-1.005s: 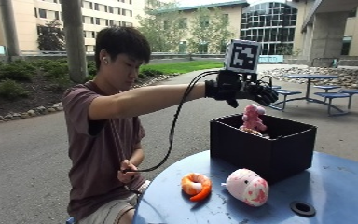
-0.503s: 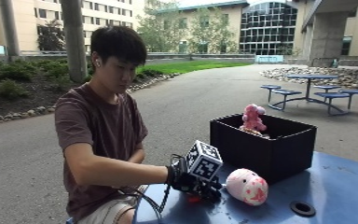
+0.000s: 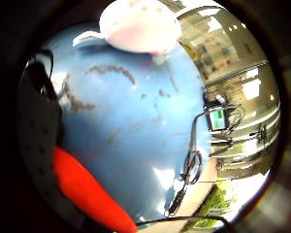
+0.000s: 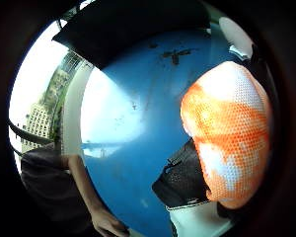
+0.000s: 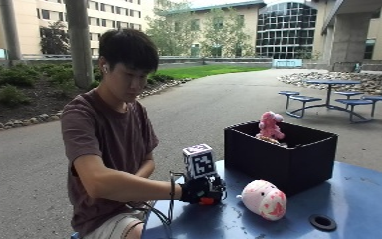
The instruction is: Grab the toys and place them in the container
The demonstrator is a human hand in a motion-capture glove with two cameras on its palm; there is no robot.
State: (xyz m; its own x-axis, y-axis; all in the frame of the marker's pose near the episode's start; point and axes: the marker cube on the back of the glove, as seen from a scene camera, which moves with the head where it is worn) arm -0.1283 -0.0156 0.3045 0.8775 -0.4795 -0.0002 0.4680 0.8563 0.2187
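Observation:
My gloved right hand (image 5: 199, 189) is down on the blue table (image 5: 350, 199), curled over the orange and white toy (image 5: 207, 200), which mostly hides under it. In the thumb side palm view that toy (image 4: 232, 143) sits right against the palm, with a gloved finger (image 4: 182, 182) beside it. A pink and white round toy (image 5: 264, 199) lies on the table just right of the hand, also in the little finger side view (image 3: 138, 24). Behind them stands the black container (image 5: 280, 157) with a pink plush (image 5: 269, 127) inside.
A round hole (image 5: 323, 222) is set in the table near its front right. Cables (image 3: 189, 170) trail along the table's edge. The person's bare left hand (image 4: 108, 224) stays below the table edge, by the lap.
A second ago the gloved hand was raised over the container. It came down to the orange toy and now closes round it on the table.

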